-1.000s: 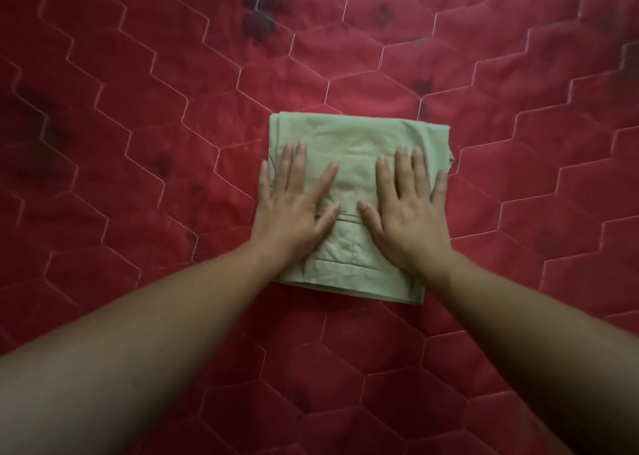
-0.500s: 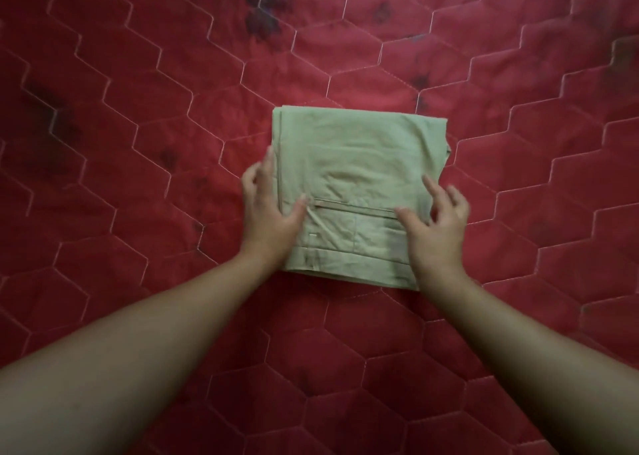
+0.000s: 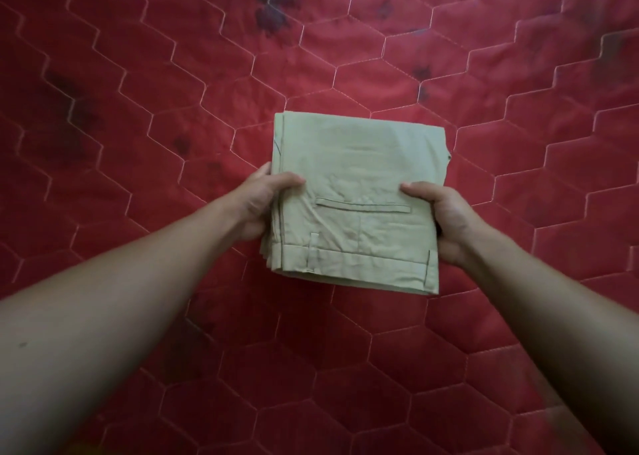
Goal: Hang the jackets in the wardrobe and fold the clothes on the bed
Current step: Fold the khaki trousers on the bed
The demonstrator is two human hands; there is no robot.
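A pair of pale green trousers (image 3: 356, 191), folded into a thick, nearly square packet, is being held at the middle of the view over a red quilt (image 3: 138, 74) stitched in pale hexagons. A welt pocket is being shown across the packet's lower half. A waistband with belt loops is being shown along its 6 o'clock edge, with stacked layers being exposed at the 7 o'clock corner. The packet is being gripped at its 9 o'clock edge by the left hand (image 3: 257, 209) and at its 3 o'clock edge by the right hand (image 3: 449, 223), each thumb being pressed on top. The fingers of both hands are being hidden beneath the cloth. Both forearms are being cut off at the frame's lower corners. Dark blotches on the quilt toward 12 and 9 o'clock are being left too dim to be identified.
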